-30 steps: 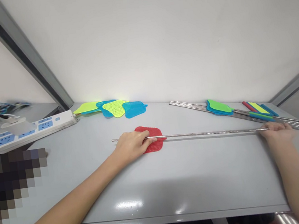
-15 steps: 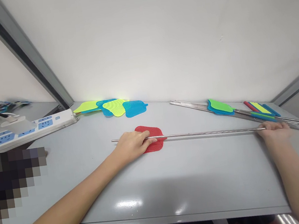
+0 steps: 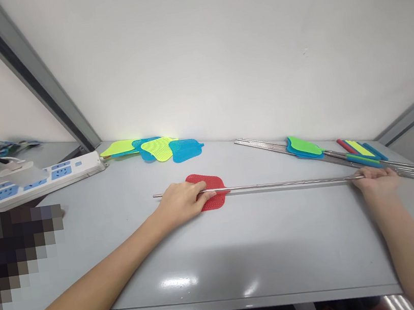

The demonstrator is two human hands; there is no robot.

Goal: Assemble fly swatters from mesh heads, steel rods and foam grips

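A red mesh swatter head (image 3: 212,189) lies flat on the grey table (image 3: 221,255). A long thin metal rod (image 3: 280,184) runs across it from left to right. My left hand (image 3: 183,202) rests on the red head with its fingers closed around the rod's left part. My right hand (image 3: 375,178) pinches the rod's right end, fingers curled on it.
Blue and yellow-green swatter heads (image 3: 156,149) lie at the back by the wall. A bundle of metal rods (image 3: 365,161) with a green head (image 3: 304,147) and coloured handle grips (image 3: 360,151) lies at the back right. A white power strip (image 3: 37,181) sits at the left.
My right hand has slid slightly left along the rod. The left hand and red head stay in place.
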